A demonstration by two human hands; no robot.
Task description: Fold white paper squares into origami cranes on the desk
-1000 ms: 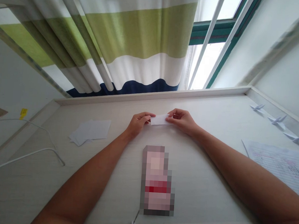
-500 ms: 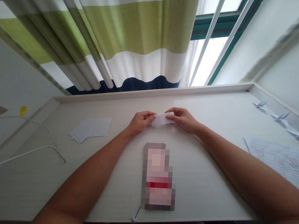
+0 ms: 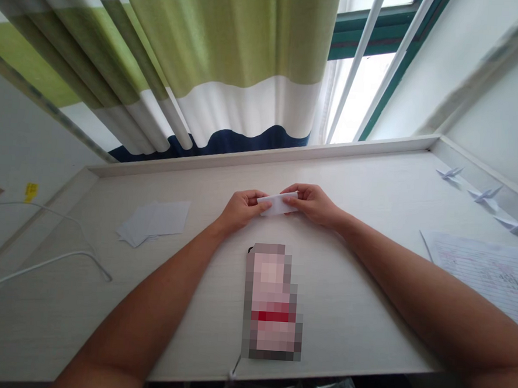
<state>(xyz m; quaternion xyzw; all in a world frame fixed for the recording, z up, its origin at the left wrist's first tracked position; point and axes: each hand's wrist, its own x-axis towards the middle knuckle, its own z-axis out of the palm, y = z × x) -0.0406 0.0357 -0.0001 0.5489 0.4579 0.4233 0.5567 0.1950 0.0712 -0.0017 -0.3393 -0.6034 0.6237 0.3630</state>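
A small folded white paper point(image 3: 277, 204) is held just above the pale wooden desk point(image 3: 348, 316), near its middle. My left hand point(image 3: 239, 209) pinches the paper's left end with curled fingers. My right hand point(image 3: 313, 204) pinches its right end, fingers lying over the top edge. Both forearms reach in from the near edge of the desk.
A blurred-out phone-shaped object point(image 3: 273, 303) lies between my arms. A loose stack of white paper squares point(image 3: 154, 223) sits at left, a white cable point(image 3: 39, 262) beyond it. Folded paper cranes point(image 3: 485, 195) line the right edge above a written sheet point(image 3: 485, 272). Striped curtain point(image 3: 214, 62) and window behind.
The paper has tilted and lifted slightly, and my fingers have closed further over it. The view has shifted a little; both hands stay in the same place on the desk.
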